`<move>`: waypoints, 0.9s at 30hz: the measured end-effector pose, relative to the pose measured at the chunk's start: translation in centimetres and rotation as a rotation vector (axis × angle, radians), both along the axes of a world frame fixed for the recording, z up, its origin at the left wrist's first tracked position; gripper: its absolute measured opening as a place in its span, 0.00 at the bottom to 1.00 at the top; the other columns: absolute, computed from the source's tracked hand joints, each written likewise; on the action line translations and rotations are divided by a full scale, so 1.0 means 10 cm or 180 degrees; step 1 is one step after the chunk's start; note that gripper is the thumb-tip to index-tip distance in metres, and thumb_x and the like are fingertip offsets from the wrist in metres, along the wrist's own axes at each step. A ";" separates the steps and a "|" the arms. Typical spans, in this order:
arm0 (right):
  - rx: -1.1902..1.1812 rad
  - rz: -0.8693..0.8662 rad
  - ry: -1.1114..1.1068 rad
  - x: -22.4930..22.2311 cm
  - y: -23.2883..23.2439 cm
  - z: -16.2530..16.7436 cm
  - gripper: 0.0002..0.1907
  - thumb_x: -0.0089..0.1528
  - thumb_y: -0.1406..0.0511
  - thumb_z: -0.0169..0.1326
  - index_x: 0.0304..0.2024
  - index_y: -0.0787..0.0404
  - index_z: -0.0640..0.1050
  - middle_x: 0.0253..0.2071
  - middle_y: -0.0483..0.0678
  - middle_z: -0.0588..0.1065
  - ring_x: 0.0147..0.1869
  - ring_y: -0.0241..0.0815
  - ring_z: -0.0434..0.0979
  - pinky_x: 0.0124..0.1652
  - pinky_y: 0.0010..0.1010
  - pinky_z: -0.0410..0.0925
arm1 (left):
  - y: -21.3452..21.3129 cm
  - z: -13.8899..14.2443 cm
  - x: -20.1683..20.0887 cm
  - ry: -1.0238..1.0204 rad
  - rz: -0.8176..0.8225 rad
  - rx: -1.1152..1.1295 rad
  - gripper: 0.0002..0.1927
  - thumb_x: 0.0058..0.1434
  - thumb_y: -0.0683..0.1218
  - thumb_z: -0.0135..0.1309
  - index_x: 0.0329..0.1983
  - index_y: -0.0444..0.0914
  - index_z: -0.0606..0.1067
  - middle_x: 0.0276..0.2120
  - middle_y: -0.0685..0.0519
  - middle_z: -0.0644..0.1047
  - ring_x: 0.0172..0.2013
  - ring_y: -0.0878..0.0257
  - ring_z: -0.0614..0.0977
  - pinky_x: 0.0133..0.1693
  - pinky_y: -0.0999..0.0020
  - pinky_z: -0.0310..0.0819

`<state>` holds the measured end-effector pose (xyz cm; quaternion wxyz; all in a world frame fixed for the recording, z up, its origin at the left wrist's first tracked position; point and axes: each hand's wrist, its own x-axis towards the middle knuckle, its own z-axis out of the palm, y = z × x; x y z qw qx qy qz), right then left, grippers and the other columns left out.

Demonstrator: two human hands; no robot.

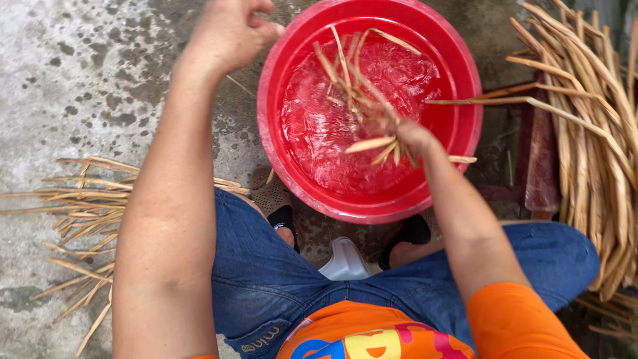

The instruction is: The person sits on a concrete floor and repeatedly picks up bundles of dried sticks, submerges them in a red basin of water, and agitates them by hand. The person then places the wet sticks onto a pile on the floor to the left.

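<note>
A red basin (272,100) holding water stands on the concrete ground in front of me. My right hand (407,136) is over the basin, shut on a bunch of tan dried stalks (352,83) whose ends fan out above the water. My left hand (229,30) is raised above the basin's left rim with its fingers curled; I cannot see anything in it.
A pile of dried stalks (591,126) lies on the right over a dark red wooden board (539,159). More stalks (86,219) lie on the ground at the left. My knees in blue jeans and sandalled feet (276,203) are just below the basin.
</note>
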<state>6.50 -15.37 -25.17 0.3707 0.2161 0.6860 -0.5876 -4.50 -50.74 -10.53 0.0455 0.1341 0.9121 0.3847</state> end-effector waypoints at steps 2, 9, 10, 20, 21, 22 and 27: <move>0.0017 0.0003 0.0685 -0.05 0.22 0.31 0.23 0.71 0.56 0.47 0.69 0.49 0.72 0.46 0.44 0.81 0.31 0.30 0.69 0.36 0.21 0.70 | 0.34 0.04 0.10 -0.0291 -0.0217 -0.0197 0.20 0.63 0.55 0.64 0.51 0.39 0.80 0.39 0.49 0.82 0.38 0.62 0.84 0.42 0.63 0.78; 0.0041 0.0041 0.1619 0.31 0.77 1.46 0.16 0.67 0.66 0.57 0.57 0.61 0.73 0.36 0.49 0.76 0.37 0.39 0.78 0.37 0.32 0.74 | 1.62 0.10 0.68 -0.1893 -0.1110 0.0018 0.38 0.57 0.72 0.52 0.50 0.36 0.80 0.43 0.49 0.84 0.43 0.61 0.86 0.48 0.61 0.84; 0.0289 0.0001 0.1821 0.41 0.72 1.56 0.19 0.66 0.66 0.57 0.59 0.59 0.72 0.41 0.47 0.76 0.42 0.39 0.78 0.41 0.31 0.75 | 1.79 0.08 0.79 -0.1986 -0.1264 0.0266 0.41 0.56 0.75 0.49 0.55 0.38 0.76 0.46 0.48 0.82 0.45 0.61 0.86 0.48 0.61 0.84; 0.0710 0.0482 0.3016 0.81 0.31 1.56 0.35 0.61 0.69 0.60 0.69 0.63 0.63 0.65 0.51 0.65 0.59 0.43 0.76 0.56 0.35 0.74 | 2.66 -0.25 1.09 -0.2116 0.0200 0.3459 0.31 0.58 0.64 0.59 0.54 0.38 0.77 0.35 0.46 0.76 0.31 0.57 0.78 0.32 0.64 0.80; 0.0204 0.0276 0.3180 0.81 0.37 1.55 0.34 0.62 0.68 0.60 0.69 0.62 0.63 0.68 0.48 0.63 0.60 0.41 0.76 0.57 0.34 0.75 | 2.60 -0.21 1.02 -0.2086 0.0116 0.3656 0.29 0.60 0.62 0.59 0.53 0.36 0.77 0.37 0.46 0.78 0.34 0.58 0.81 0.36 0.64 0.83; -0.0095 0.0074 0.3075 0.81 0.44 1.54 0.29 0.65 0.66 0.58 0.67 0.62 0.67 0.65 0.48 0.68 0.60 0.40 0.77 0.58 0.33 0.75 | 2.52 -0.15 0.95 -0.2073 0.0037 0.3850 0.26 0.62 0.60 0.60 0.51 0.35 0.76 0.39 0.46 0.81 0.38 0.58 0.84 0.39 0.64 0.86; -0.0453 -0.0496 0.2848 0.84 0.67 1.55 0.16 0.71 0.63 0.54 0.58 0.62 0.77 0.51 0.47 0.80 0.51 0.35 0.79 0.51 0.30 0.76 | 2.20 0.08 0.79 -0.1943 -0.0489 0.4454 0.23 0.63 0.57 0.60 0.50 0.36 0.75 0.41 0.48 0.83 0.41 0.58 0.88 0.40 0.61 0.87</move>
